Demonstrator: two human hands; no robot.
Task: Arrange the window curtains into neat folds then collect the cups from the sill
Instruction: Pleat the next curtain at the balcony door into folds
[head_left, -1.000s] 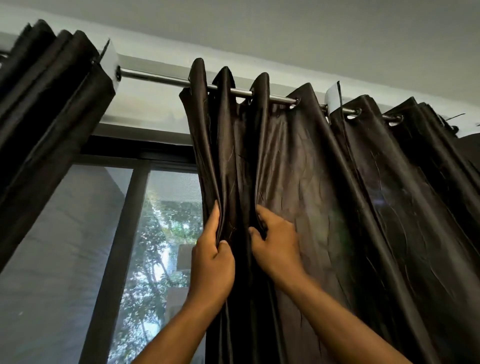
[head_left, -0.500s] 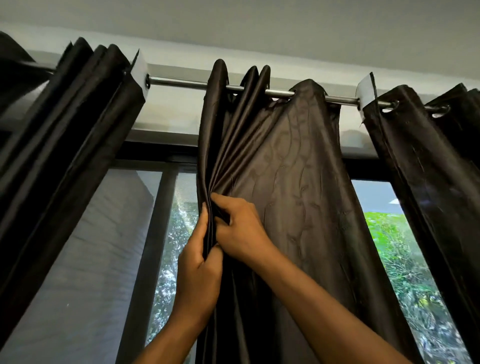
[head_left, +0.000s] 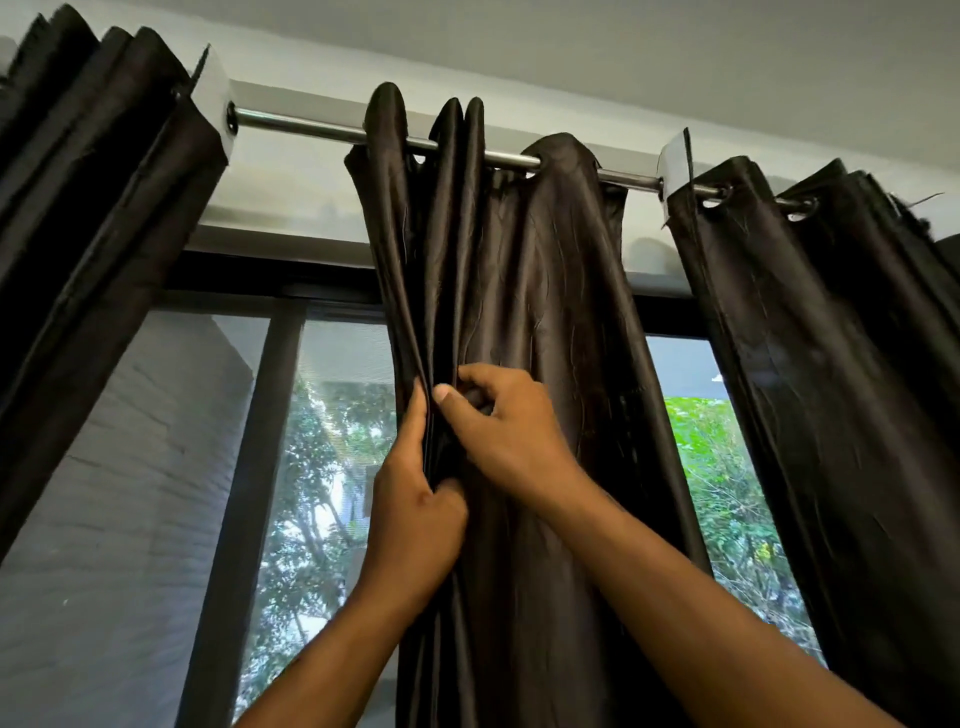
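Curtain (head_left: 524, 291) gathered narrower; folds vertical, both hands pinching.

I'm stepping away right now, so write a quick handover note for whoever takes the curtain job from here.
Left hand: pinching the gathered pleats at the left edge of the middle curtain.
Right hand: fingers curled on the next fold, right beside the left hand.
Curtain rod: middle curtain hangs from it, pleats bunched at the left, right part looser. Left curtain is bunched in folds; right curtain hangs partly gathered.
Done: several folds gathered on the middle curtain.
Left: finish its remaining folds, check the right curtain, then collect the cups; sill and cups are out of view.
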